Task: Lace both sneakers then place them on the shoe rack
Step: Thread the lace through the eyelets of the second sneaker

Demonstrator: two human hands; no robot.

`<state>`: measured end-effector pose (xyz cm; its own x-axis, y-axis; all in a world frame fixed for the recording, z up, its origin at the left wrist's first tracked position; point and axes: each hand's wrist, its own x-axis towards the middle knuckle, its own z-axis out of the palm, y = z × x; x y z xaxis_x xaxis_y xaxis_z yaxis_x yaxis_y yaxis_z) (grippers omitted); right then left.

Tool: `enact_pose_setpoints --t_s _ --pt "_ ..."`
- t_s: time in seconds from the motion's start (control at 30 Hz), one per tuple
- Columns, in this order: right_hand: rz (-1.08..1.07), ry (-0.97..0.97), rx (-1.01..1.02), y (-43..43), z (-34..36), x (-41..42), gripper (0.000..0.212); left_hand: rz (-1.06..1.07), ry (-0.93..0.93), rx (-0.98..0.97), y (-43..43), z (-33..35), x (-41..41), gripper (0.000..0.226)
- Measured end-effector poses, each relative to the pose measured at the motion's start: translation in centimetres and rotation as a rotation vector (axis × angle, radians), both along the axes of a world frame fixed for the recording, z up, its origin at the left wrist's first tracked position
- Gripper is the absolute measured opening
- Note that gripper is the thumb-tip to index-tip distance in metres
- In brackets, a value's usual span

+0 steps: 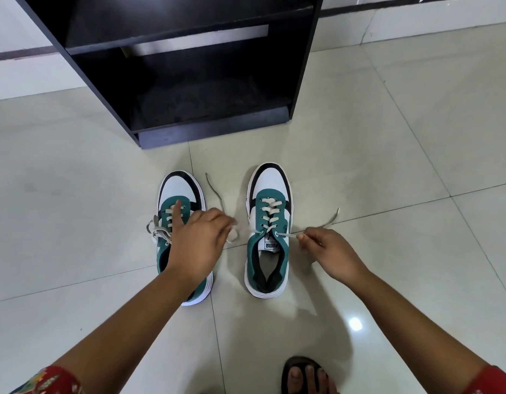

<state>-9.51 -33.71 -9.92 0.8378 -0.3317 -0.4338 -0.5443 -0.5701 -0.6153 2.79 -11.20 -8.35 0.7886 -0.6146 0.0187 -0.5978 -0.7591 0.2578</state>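
Two green, white and black sneakers stand side by side on the tiled floor, toes pointing at the rack. The left sneaker (178,191) is laced, with a knot on its left side. My left hand (198,240) hovers over it, pinching the left end of the right sneaker's lace (215,191), index finger stretched forward. The right sneaker (270,245) is laced up to its top eyelets. My right hand (328,254) pinches the lace's right end (330,220), pulled out sideways to the right. The black shoe rack (189,66) stands just beyond both shoes.
The rack's lowest shelf (212,109) is dusty and holds no shoes; another shelf sits above it. A white wall with a dark skirting strip (416,7) runs behind. My sandalled foot (305,376) is at the bottom edge.
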Motion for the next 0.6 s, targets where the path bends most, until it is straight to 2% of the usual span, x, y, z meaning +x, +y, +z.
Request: enact_pose_setpoints --t_s 0.07,0.13,0.23,0.33,0.4,0.47,0.6 --pt "-0.02 -0.139 -0.251 0.6 0.1 -0.6 0.018 -0.032 -0.044 -0.067 -0.3 0.9 -1.0 0.027" --pt "-0.149 -0.276 -0.254 1.5 1.1 -1.1 0.022 0.006 0.106 -0.194 -0.6 1.3 -2.8 0.023" --pt "-0.232 -0.172 -0.091 3.6 1.0 -1.6 0.039 0.247 0.568 -0.427 -1.2 0.5 -4.5 0.032" --pt "-0.436 -0.082 0.239 4.9 0.1 -0.9 0.03 0.44 0.846 -0.577 -2.4 -0.3 -4.2 0.024" --pt "-0.617 -0.09 0.464 5.2 0.3 0.1 0.023 0.544 0.931 -0.687 -3.4 0.0 -3.8 0.02" --pt "-0.738 -0.111 0.604 5.5 0.8 1.3 0.024 0.607 0.977 -0.724 -4.3 0.1 -3.2 0.02" --pt "-0.848 -0.124 0.578 6.0 0.8 3.0 0.029 0.682 0.992 -0.632 -5.9 -0.2 -2.0 0.033"
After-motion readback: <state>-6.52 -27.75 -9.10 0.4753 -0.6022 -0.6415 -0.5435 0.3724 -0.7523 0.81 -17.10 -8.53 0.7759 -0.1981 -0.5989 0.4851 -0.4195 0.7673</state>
